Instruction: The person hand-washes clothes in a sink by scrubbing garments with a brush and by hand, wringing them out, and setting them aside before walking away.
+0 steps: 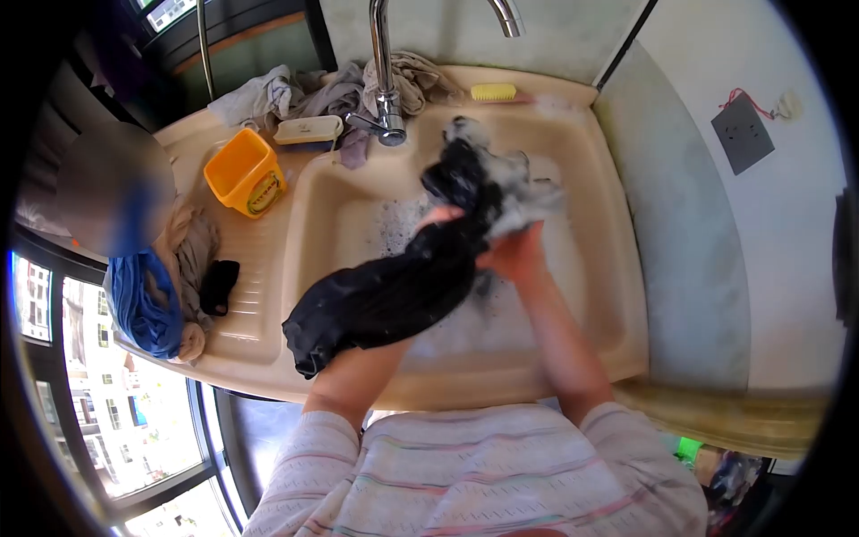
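Observation:
A long black garment [394, 300] is bunched up over the sink [591, 161], one end draped across my left forearm. Its far end, around the middle of the basin, is wet and covered in whitish suds. My left hand [438, 215] is closed on the cloth and mostly hidden beneath it. On the other side, my right hand [517, 252] grips the bunched fabric near the suds, its fingers smeared by motion. Soapy water with foam and dark specks lies in the basin below.
A tap [390, 116] rises behind the basin. Along the back rim are crumpled cloths [335, 94], a white-topped brush [309, 132] and a yellow brush [493, 92]. On the left drainboard [246, 304] stand a yellow tub [243, 172], blue cloth [143, 304] and a small black cloth [218, 286].

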Tool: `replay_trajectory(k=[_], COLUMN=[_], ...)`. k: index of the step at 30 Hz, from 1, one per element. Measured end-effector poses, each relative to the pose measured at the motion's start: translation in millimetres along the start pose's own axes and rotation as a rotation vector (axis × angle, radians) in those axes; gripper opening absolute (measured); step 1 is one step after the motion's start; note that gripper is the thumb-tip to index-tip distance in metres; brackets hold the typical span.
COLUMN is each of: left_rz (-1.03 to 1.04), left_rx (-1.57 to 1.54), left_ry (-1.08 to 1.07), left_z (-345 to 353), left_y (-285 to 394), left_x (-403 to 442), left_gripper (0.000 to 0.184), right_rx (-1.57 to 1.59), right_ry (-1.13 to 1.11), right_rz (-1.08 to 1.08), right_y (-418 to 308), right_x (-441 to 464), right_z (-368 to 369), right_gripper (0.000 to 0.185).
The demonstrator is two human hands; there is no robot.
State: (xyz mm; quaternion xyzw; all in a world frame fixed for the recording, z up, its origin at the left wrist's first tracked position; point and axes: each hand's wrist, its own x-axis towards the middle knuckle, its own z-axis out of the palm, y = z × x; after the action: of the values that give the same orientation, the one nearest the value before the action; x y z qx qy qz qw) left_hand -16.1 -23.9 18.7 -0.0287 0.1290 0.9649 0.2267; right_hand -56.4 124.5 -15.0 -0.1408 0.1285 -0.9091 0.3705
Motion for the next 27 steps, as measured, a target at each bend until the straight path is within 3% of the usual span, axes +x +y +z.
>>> replay_trajectory(k=[3,5,8,9,11,12,13,17,19,20,22,23,24,25,26,27], left_rz=[0.130,0.155,0.158,0.157,0.162,0.168,0.178,0.282,0.173,-0.178,0.024,0.129,0.065,-0.001,-0.070,-0.006], left_rx=[0.059,0.102,0.153,0.174,0.206,0.227,0.252,0.476,0.332,-0.129,0.145,0.285,0.281,0.277,0.273,0.224], left_ry=[0.072,0.103,0.121,0.120,0.113,0.106,0.103,0.104,0.069,0.142,0.182,0.202,0.269,0.336,0.401,0.338], left_z=[-14.3,-17.3,-17.7,-17.2,-18.2,-19.0,-20.5,-27.8,-16.1,-3.1,-23.9,-34.3,-35.8,-37.6,-39.7,-61.9], left_y=[-53.7,-67.9,-67.3,-66.9,-60.4,-54.6,-46.7,-19.1,-6.7,-2.2,-20.9,-27.3,-25.7,-22.9,-21.7,-31.8], left_x=[-11.2,-15.2,-18.0,-18.3,-17.6,-17.8,-18.3,-11.6,-9.9,-11.5,-2.6,2.2,2.2,1.7,2.0,10.8], left_gripper=[0.040,0.038,0.035,0.034,0.032,0.031,0.030,0.025,0.023,0.018,0.021,0.023,0.022,0.022,0.022,0.020], right_rx=[-0.055,-0.371,-1.105,-0.975,-1.200,-1.229,-1.477,-1.280,-1.521,-1.641,-2.028,-2.133,-2.228,-2.105,-1.888,-1.665], right_ry=[0.310,0.417,0.389,0.209,0.546,0.654,0.674,0.740,0.735,0.731,0.642,0.673,0.701,0.717,0.552,0.398], right_rz=[-0.090,-0.080,0.107,-0.001,-0.167,-0.200,-0.258,-0.323,-0.349,-0.356,-0.243,-0.061,0.128,0.300,0.329,0.354], right_y=[-28.2,-31.7,-33.2,-15.7,-6.6,-2.3,-2.4,-8.6,-8.4,-6.3,-1.6,-1.7,-0.7,-4.4,-12.8,-26.5], right_x=[22.3,24.9,26.3,45.5,33.8,35.5,35.5,33.9,34.5,33.0,36.8,42.9,50.6,55.2,53.5,49.6], right_z=[31.7,41.3,7.7,2.1,0.8,3.5,-0.9,-18.0,-12.3,-7.0,-2.8,-6.9,-2.2,0.4,7.5,22.7], right_gripper=[0.048,0.039,0.031,0.015,0.018,0.020,0.022,0.026,0.026,0.026,0.027,0.030,0.032,0.036,0.038,0.040])
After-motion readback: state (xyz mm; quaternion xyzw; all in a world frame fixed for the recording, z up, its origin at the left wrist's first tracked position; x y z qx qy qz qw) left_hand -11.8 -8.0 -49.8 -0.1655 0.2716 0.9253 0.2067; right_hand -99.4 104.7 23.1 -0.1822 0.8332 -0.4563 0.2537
